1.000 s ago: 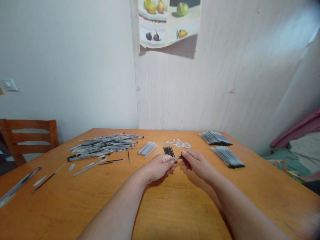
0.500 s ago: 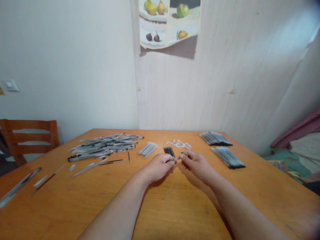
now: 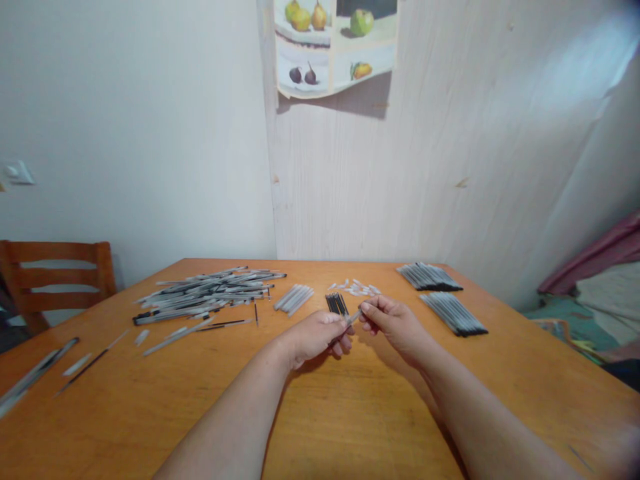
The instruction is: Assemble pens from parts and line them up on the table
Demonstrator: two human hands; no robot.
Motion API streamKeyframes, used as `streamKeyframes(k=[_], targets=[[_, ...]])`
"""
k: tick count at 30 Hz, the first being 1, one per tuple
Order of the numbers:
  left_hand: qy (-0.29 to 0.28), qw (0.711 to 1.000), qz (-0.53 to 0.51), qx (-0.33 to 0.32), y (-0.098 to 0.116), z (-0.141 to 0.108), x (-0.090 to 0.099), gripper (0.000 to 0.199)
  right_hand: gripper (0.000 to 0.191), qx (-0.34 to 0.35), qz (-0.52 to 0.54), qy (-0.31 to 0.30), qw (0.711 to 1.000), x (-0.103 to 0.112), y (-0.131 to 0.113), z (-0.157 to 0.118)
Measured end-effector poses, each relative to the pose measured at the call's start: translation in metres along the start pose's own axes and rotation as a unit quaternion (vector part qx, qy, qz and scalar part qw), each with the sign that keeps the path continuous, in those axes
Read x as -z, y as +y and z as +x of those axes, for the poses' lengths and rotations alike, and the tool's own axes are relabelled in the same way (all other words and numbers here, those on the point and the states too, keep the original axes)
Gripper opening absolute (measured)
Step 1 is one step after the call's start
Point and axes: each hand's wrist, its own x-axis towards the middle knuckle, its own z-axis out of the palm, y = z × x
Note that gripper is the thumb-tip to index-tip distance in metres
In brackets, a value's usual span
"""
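Note:
My left hand is closed around a slim, clear pen in front of me, just above the table. At the pen's far end, my right hand pinches a small dark tip between thumb and fingers. Most of the pen is hidden by my left hand. Right behind my hands lies a row of black refills, and beyond it a scatter of small white caps. To the left of the refills is a neat group of clear pen barrels.
A large heap of pens covers the back left of the wooden table. Two neat rows of black-ended pens lie at the right. Loose parts, including a refill, lie front left. A wooden chair stands beyond.
The fingers of my left hand have loosened and spread slightly beneath the pen, and more of its clear length shows between my hands. My right hand stays at the dark end.

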Motion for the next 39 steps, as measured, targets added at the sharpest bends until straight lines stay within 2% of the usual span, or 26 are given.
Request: streamKeyframes(k=[6,9,15,23,27,29,33,36,39], targets=[[0.026,0.999,0.036,-0.029,0.002,0.0,-0.001,0.042,0.033,-0.028,0.043,0.009,0.999,0.001,0.002,0.0],[0.051,0.996,0.066,-0.026,0.008,-0.003,-0.003,0.032,0.036,-0.043,0.048,0.012,0.998,0.0,0.001,0.0],[0.076,0.992,0.099,-0.019,0.017,-0.007,-0.004,0.029,0.037,-0.06,0.07,0.02,0.995,-0.001,-0.001,0.0],[0.1,0.987,0.122,-0.034,0.008,-0.002,-0.005,0.027,0.036,-0.067,0.06,0.032,0.995,-0.005,0.002,0.0],[0.124,0.982,0.129,-0.052,0.008,0.002,-0.004,0.026,0.033,-0.06,0.085,0.036,0.994,0.004,0.0,0.002],[0.144,0.981,0.111,-0.061,0.01,0.002,-0.003,0.027,0.032,-0.051,0.1,0.073,0.991,0.014,0.0,0.005],[0.188,0.98,0.037,-0.06,0.015,0.0,0.0,0.027,0.027,-0.048,0.071,0.193,0.977,0.038,0.008,0.013],[0.227,0.972,-0.003,-0.06,0.018,0.0,0.003,0.027,0.022,-0.058,-0.003,0.227,0.972,0.048,0.02,0.018],[0.261,0.962,-0.011,-0.074,0.019,0.0,0.007,0.029,0.017,-0.037,-0.096,0.251,0.962,0.054,0.035,0.023]])
